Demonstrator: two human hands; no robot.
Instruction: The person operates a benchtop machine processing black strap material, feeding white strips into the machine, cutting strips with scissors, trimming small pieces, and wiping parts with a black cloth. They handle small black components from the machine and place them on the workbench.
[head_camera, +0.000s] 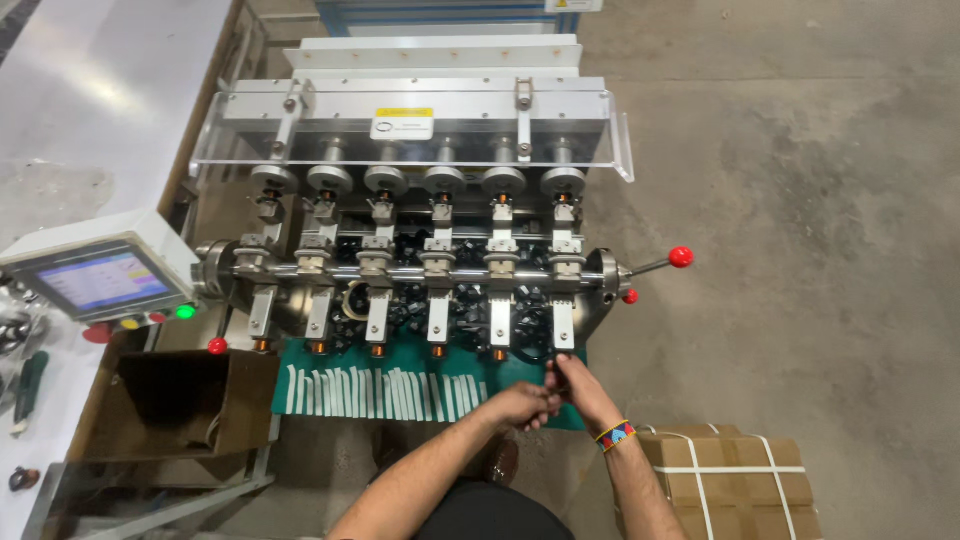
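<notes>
A metal winding machine (420, 270) with several spindle stations stands in front of me, small copper coils at the lower tips. Both my hands meet at the right end of a green mat (300, 415). My left hand (522, 405) and my right hand (580, 388) are pinched together on something small that I cannot make out, just below the rightmost station (563, 325). A row of several white tape strips (385, 393) lies on the mat to the left of my hands. A coloured band is on my right wrist.
A control box with a touch screen (100, 278) and red, yellow and green buttons sits at the left. An open cardboard box (175, 405) is below it. A red-knobbed lever (680, 257) sticks out right. A strapped carton (725, 480) stands on the concrete floor.
</notes>
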